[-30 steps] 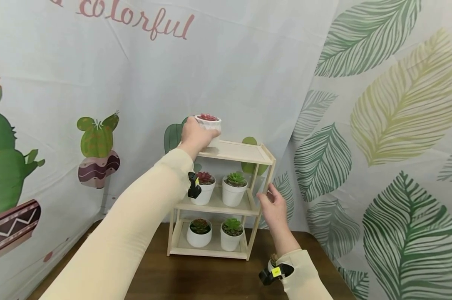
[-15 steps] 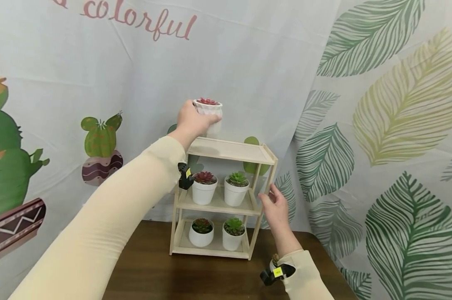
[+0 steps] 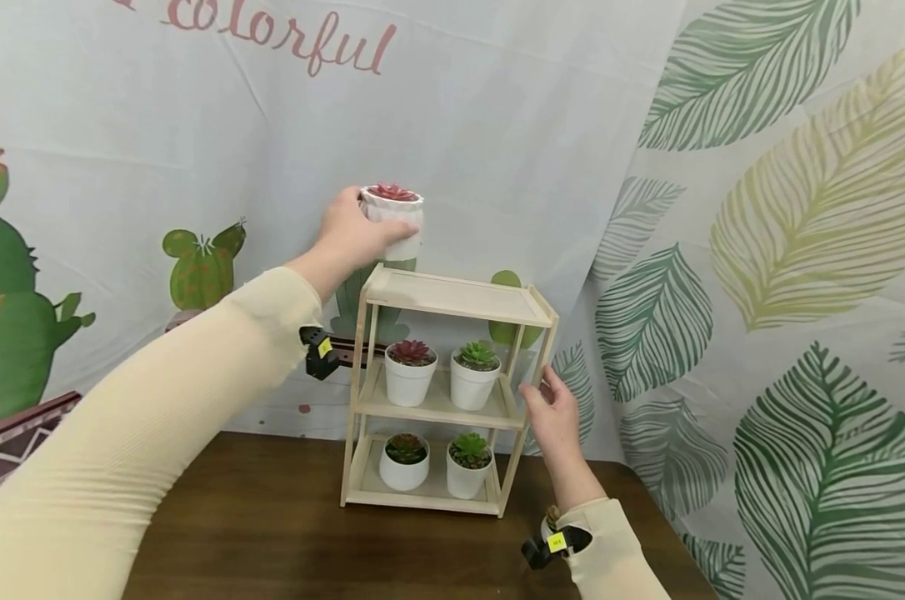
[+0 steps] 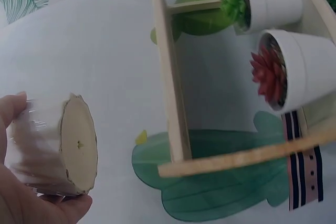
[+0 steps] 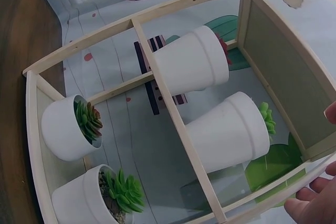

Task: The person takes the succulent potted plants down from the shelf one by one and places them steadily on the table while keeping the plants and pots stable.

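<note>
My left hand (image 3: pixel 347 232) grips a white pot (image 3: pixel 407 215) by its sides, thumb opposite fingers, holding it and its red plant (image 3: pixel 392 192) in the air near the left rear corner of the wooden shelf's (image 3: pixel 460 298) top board, apart from the wood. Nothing supports the base, so a loosening pinch could send the pot onto that corner or past it to the table (image 3: pixel 272 517); set too near the left edge, it might tip over. At the shelf's right front post, my right hand (image 3: pixel 556 417) has thumb and fingers partly bent on either side; whether they grip or merely touch, I cannot tell. If that contact is light, a knock from above could rock the slim frame near the table's back edge. Such a jolt might slide the two middle-board pots, one left (image 3: pixel 411 387) and one right (image 3: pixel 473 390), or the lower board's round pot (image 3: pixel 403 477) and its right-hand neighbour (image 3: pixel 466 482).
</note>
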A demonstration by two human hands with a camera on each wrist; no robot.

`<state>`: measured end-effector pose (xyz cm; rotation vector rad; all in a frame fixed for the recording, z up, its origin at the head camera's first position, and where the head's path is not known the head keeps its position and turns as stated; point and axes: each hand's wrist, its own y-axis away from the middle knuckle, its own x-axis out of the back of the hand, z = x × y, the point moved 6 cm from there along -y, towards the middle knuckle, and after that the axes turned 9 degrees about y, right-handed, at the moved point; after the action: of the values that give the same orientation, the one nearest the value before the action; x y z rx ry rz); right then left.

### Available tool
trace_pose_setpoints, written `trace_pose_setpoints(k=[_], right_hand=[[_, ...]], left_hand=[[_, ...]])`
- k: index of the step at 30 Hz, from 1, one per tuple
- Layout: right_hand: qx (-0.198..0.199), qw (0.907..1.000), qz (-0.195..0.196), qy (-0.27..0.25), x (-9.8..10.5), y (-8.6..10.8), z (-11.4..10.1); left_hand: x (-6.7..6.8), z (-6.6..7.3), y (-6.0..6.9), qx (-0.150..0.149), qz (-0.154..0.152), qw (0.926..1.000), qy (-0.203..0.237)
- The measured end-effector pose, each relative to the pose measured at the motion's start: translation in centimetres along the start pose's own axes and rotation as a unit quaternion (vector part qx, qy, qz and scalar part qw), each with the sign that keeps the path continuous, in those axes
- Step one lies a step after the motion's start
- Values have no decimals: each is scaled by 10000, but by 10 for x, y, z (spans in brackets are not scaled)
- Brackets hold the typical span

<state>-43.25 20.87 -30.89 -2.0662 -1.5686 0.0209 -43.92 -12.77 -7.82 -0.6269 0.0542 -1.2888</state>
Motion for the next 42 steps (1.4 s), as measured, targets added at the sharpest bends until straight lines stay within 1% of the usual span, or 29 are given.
trace_pose_setpoints(k=[5, 9, 12, 15, 20, 23, 25, 29, 32, 37, 42], right_hand=[[-23, 10000, -14, 24, -1, 0, 2], [-65, 10000, 5, 73, -1, -1, 3], [-58, 10000, 1, 77, 0, -1, 3], [-68, 9999, 3, 84, 0, -2, 4], [-127, 9998, 35, 156, 0, -1, 6], [-102, 9998, 33, 150, -1, -1, 7], [-78, 9998, 6, 169, -2, -1, 7], [-29, 9996, -45, 262, -3, -1, 8], [-9, 9995, -84, 295, -3, -2, 8], [-8, 9996, -147, 254, -2, -2, 7], [-2, 9995, -112, 283, -2, -3, 8]], left_hand=[[15, -11, 7, -24, -57, 10000, -78], [28, -20, 12, -120, -70, 9996, -255], [39, -27, 17, -169, -32, 9991, -390], [48, -35, 22, -148, 50, 9989, -440], [63, -54, 32, -105, 197, 9974, -692], [73, -70, 39, -121, 227, 9960, -855], [80, -83, 46, -94, 204, 9956, -911], [92, -111, 60, -16, 135, 9954, -950], [100, -129, 70, 11, 165, 9950, -984], [107, -160, 84, 10, 289, 9946, -995], [108, -198, 99, -50, 297, 9961, -834]])
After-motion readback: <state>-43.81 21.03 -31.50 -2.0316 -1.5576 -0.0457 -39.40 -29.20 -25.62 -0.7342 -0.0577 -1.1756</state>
